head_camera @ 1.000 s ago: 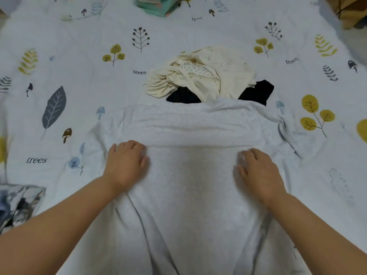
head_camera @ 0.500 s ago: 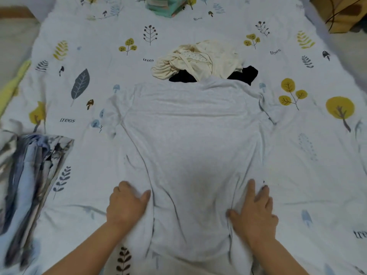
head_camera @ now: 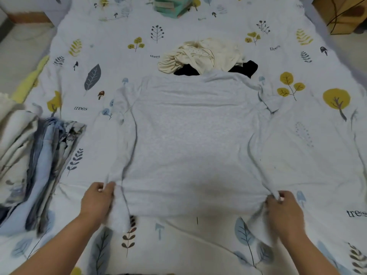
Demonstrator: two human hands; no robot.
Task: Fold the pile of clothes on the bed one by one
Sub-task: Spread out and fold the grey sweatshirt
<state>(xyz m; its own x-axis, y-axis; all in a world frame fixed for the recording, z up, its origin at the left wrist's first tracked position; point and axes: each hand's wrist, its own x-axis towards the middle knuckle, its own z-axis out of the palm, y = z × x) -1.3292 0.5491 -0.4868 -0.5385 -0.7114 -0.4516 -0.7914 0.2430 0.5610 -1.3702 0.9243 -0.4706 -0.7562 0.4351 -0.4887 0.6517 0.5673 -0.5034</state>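
Both hands' fingers [head_camera: 107, 188] pinch grey shirt [head_camera: 190, 139] hem corners.

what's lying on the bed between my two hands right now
The head view shows the light grey shirt, spread flat. Your left hand and right hand each pinch a bottom corner.

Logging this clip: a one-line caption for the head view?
Both hands, left and right, pinch the near corners of a grey shirt spread on the bed.
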